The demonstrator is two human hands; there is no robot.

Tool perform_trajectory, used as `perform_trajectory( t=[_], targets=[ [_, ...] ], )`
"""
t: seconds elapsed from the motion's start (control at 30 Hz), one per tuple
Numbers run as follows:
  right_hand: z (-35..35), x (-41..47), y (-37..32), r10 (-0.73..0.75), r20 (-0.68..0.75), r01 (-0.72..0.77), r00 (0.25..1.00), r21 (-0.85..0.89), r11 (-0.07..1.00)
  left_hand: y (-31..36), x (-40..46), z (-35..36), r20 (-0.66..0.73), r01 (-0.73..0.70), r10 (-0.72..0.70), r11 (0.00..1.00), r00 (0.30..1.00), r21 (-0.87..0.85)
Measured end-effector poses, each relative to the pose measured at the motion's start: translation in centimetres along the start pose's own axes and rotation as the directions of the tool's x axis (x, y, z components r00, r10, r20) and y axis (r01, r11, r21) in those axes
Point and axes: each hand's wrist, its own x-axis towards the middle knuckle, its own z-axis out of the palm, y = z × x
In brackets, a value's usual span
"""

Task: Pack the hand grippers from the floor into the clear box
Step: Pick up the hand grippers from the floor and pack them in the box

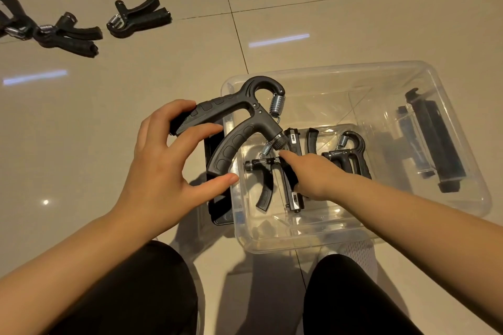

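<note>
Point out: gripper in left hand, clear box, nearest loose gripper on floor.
held hand gripper (246,106), head view, on the frame where its two handles meet.
clear box (321,69), head view, on the far rim.
floor hand gripper (141,17), head view, on its handles.

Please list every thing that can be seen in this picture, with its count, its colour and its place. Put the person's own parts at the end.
held hand gripper: 1, black with a steel spring, over the box's left rim, gripped by the left hand
hand grippers in the box: at least 2, black, on the box's bottom; the exact count is hard to tell
hand grippers on the floor: at least 3, black, far left, one cut by the frame's edge
clear box: 1, transparent, on the floor in front of the knees
black latches: 2, black, on the box's left and right sides
floor: beige glossy tiles
left hand: 1, holds the gripper's handles
right hand: 1, inside the box, forefinger stretched out
legs: 2, black trousers, bottom
</note>
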Motion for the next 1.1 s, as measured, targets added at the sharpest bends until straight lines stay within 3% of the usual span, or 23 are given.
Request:
perform_trajectory(
  t=[0.1,0.23,0.53,0.73,0.83,0.9,0.97,1.1],
  targets=[
    [-0.1,0.2,0.6,-0.042,0.017,0.043,0.999,-0.011,0.999,-0.1,-0.1,0.1,0.0,0.004,-0.004,1.0,1.0,0.003],
    [-1.4,0.6,1.8,-0.172,0.02,0.173,0.985,-0.149,0.974,0.0,-0.1,0.1,0.002,0.002,-0.002,1.0,1.0,0.006],
    [0.1,1.3,2.2,-0.229,0.013,0.206,0.973,-0.485,0.85,0.0,-0.1,0.4,-0.001,0.012,-0.012,1.0,1.0,0.013],
    [-0.2,1.3,2.6,-0.197,-0.051,0.17,0.979,-0.322,0.931,0.0,-0.1,0.3,0.005,0.015,-0.015,1.0,1.0,0.008],
    [-0.9,1.3,3.9,-0.004,-0.182,-0.021,0.983,-0.135,0.991,-0.1,0.0,0.3,0.006,0.015,-0.015,1.0,1.0,0.0],
    [-0.9,1.2,4.8,0.112,-0.083,-0.113,0.99,-0.014,0.993,-0.1,0.0,0.3,0.004,0.013,-0.013,1.0,1.0,-0.004],
    [-0.4,0.9,5.3,0.129,0.046,-0.127,0.991,-0.043,0.991,-0.1,0.0,0.4,0.001,0.01,-0.01,1.0,1.0,-0.004],
    [0.2,0.8,5.1,0.13,0.033,-0.126,0.991,-0.102,0.987,-0.1,-0.1,0.4,0.002,0.007,-0.007,1.0,1.0,0.001]
  ],
)
